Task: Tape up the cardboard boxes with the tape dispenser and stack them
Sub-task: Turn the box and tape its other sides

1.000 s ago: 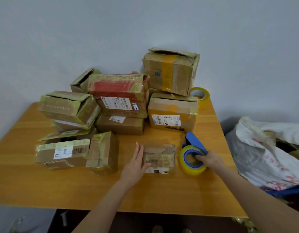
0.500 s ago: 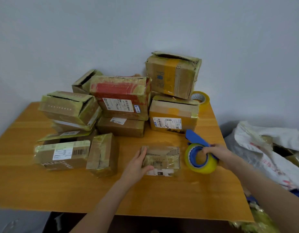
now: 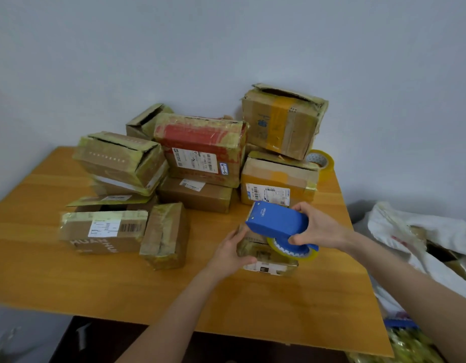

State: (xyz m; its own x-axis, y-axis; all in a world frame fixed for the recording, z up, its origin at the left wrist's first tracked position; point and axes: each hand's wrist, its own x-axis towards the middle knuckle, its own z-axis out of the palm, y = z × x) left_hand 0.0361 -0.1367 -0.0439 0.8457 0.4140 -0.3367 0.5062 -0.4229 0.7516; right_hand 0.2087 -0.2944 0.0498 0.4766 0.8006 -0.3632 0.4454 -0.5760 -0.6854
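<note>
Bench (image 3: 56, 279): an orange wooden top fills the lower view, with a pale wall behind it.
Box pile (image 3: 195, 197): worn cardboard boxes patched with yellowed tape crowd the bench from 9 o'clock round to 1 o'clock, some stacked on others.
White sack (image 3: 415, 231): crumpled, off the bench edge at 3 o'clock, lying lower than the top.
Tall box (image 3: 281, 121): topmost at 1 o'clock, tilted, top flaps gaping; it rests on a labelled box (image 3: 276, 179).
Red-topped box (image 3: 200, 142): at 12 o'clock on a flatter brown box, with a white shipping label on its near face.
Lettered box (image 3: 103, 231): lies at 9 o'clock; a small upright box (image 3: 165, 234) touches its right end.
Small box (image 3: 268, 263): on the bench at about 4 o'clock, clear of the pile and partly hidden by the dispenser and both hands.
Tape dispenser (image 3: 276, 221): blue, carrying a yellow tape roll (image 3: 292, 251), held over the small box's top with its nose toward 10 o'clock — whether the roll touches the cardboard cannot be told.
Right hand (image 3: 318, 226): fingers curled round the dispenser's rear, thumb on its near side by the roll.
Left hand (image 3: 230, 251): clasps the small box's left end, thumb on the near face.
Spare tape roll (image 3: 321, 161): at 2 o'clock, just behind the labelled box, by the bench's far right edge.
</note>
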